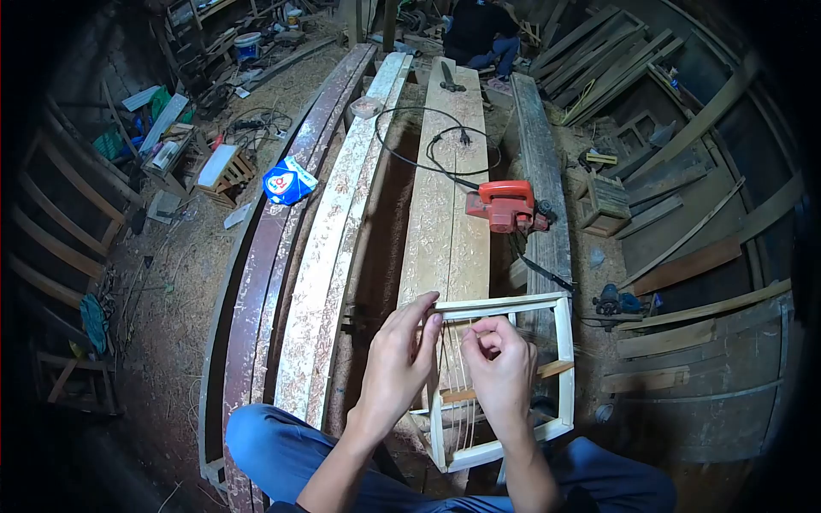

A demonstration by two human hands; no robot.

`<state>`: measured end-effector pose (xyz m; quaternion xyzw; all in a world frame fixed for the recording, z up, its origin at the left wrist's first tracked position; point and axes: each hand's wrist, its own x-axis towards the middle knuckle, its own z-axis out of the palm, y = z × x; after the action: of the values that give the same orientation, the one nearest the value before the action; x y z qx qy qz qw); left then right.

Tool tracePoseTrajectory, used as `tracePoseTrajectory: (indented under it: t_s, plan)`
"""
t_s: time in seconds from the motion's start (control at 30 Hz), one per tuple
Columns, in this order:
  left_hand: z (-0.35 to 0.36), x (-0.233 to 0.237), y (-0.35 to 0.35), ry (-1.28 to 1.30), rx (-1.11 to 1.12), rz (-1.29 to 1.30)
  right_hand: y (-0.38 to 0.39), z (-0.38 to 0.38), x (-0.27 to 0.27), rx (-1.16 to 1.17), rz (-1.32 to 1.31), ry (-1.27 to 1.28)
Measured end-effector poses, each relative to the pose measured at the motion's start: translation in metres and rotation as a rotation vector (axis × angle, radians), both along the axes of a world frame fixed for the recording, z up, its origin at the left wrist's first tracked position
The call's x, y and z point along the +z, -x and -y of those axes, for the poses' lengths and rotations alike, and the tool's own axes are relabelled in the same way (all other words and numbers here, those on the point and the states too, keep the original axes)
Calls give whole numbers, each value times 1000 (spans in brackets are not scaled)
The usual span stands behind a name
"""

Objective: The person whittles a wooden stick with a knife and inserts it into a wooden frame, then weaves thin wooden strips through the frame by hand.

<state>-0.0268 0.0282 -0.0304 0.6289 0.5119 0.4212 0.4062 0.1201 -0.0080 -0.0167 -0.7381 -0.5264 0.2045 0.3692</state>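
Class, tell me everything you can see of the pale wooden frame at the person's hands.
The wooden frame is roughly four-sided, made of slim, pale strips that look like bare wood. A browner crosspiece spans its open middle, partly hidden by the right hand. Thin strands run along its left part. In the picture it appears between the person's knees. The left hand touches its upper-left corner; the right is pinched near the strands, though whether it grips one is unclear.

From the head; near, facing forward, down; edges unclear.
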Motion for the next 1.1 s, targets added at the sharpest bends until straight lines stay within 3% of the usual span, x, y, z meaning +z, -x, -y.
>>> tracePoseTrajectory:
  t_s: [1.1]
  plan:
    - [0, 0, -3, -5, 16, -43, -5, 0, 5, 120, 86, 82]
